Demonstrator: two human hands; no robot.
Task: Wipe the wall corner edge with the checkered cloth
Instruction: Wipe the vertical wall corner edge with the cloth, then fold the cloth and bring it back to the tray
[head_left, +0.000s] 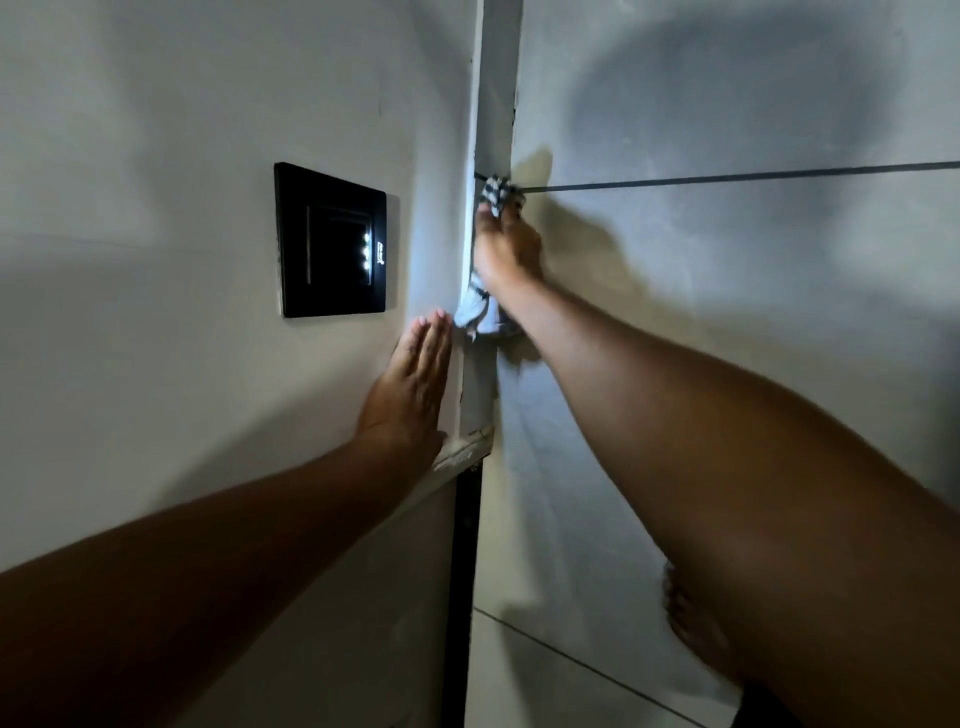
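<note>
The wall corner edge (491, 109) runs as a pale vertical strip between the left wall and the tiled right wall. My right hand (506, 249) presses the checkered cloth (494, 191) against that strip, level with a dark grout line. Cloth shows above my fingertips, and a bunched part (480, 317) hangs below my wrist. My left hand (413, 389) lies flat on the left wall beside the strip, fingers straight and together, holding nothing.
A black switch plate (332, 244) with small lit dots sits on the left wall, left of the corner. A dark vertical gap (465, 571) runs below the strip's lower end. Grey tiles with dark grout lines (727, 179) cover the right wall.
</note>
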